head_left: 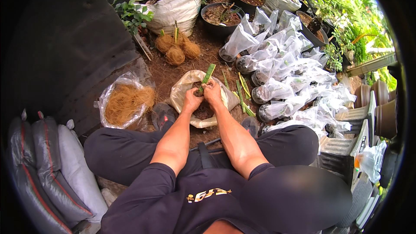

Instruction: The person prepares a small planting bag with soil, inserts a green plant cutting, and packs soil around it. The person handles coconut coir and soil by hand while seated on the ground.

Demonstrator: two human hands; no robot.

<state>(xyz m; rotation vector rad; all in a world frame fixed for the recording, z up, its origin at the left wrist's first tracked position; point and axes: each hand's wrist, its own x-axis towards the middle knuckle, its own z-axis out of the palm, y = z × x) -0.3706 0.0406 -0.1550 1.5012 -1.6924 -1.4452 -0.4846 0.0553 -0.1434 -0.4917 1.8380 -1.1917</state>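
My left hand point(192, 99) and my right hand point(213, 93) are pressed together over an open beige sack point(182, 91) of dark soil on the ground in front of me. Between them they grip a clump of soil or fibre around the base of a green plant cutting point(207, 74), which sticks up and away from me. Both hands' fingers are closed around that clump. I sit with my knees spread on either side of the sack.
A clear bag of brown coconut fibre point(125, 102) lies left. Three fibre-wrapped balls point(177, 48) sit beyond the sack. Several clear plastic bags with potted cuttings point(286, 73) crowd the right. Loose green cuttings point(242, 91) lie beside the sack. Black pots point(221, 15) and a white sack point(175, 8) stand behind. Filled grey sacks point(47, 164) lie at lower left.
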